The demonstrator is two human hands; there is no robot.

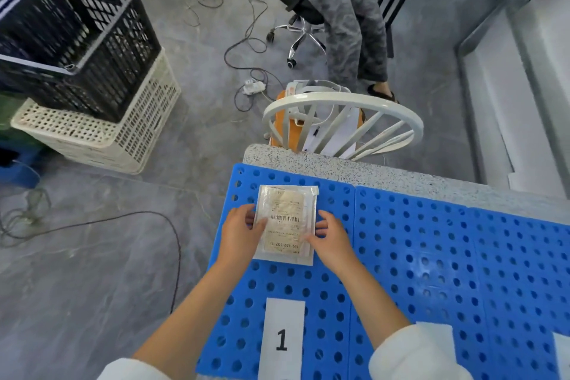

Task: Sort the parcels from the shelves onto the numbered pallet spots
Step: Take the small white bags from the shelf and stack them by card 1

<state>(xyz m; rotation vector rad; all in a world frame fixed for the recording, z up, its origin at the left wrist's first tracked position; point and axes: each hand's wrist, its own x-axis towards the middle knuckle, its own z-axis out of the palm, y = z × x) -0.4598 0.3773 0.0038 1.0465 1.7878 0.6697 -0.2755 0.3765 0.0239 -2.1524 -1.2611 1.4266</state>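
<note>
A flat white parcel (288, 216) with a barcode label lies on the far part of the blue perforated pallet (401, 256). It sits above the white paper label (282, 339) marked 1. My left hand (239, 233) holds the parcel's left edge, thumb on top. My right hand (331, 236) holds its right edge, with the thumb on the parcel's top. A second white label (439, 336) shows at the right, partly hidden by my sleeve.
Stacked black (71, 37) and cream (101, 129) crates stand at the left on the grey floor. Cables (148, 216) trail across the floor. A white round-backed chair (342, 123) stands beyond the pallet. A person sits on an office chair (296, 9) further back.
</note>
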